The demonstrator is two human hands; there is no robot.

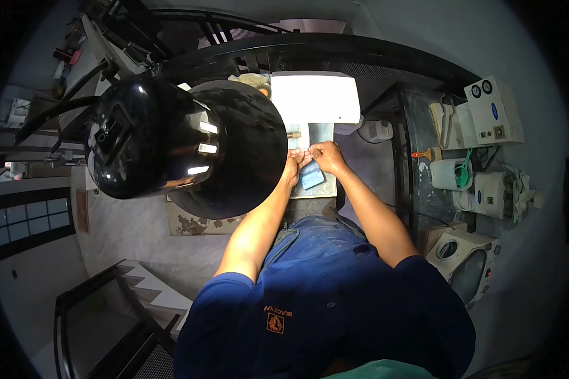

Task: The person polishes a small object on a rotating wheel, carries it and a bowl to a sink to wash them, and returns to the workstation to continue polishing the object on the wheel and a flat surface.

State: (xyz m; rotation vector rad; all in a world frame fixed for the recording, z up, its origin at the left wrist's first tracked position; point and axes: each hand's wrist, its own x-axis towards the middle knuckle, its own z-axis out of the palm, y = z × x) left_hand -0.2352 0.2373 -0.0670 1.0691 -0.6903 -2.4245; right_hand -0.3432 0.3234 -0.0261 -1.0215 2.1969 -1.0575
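Note:
My right hand is closed in a pinch over the lit work surface, its fingertips meeting those of my left hand. A small pale thing may be between the fingers, too small to name. The black lamp shade hides part of my left hand, whose visible fingers are bent together. Just below the fingertips lies a blue rectangular block, on a pale board. Beyond the hands, a thin brown-tipped tool shows partly from behind the shade.
A brightly lit white box stands behind the hands. The large black lamp blocks the left side. On the right-hand bench are a brush, a white tub with a green scoop, and a machine with gauges.

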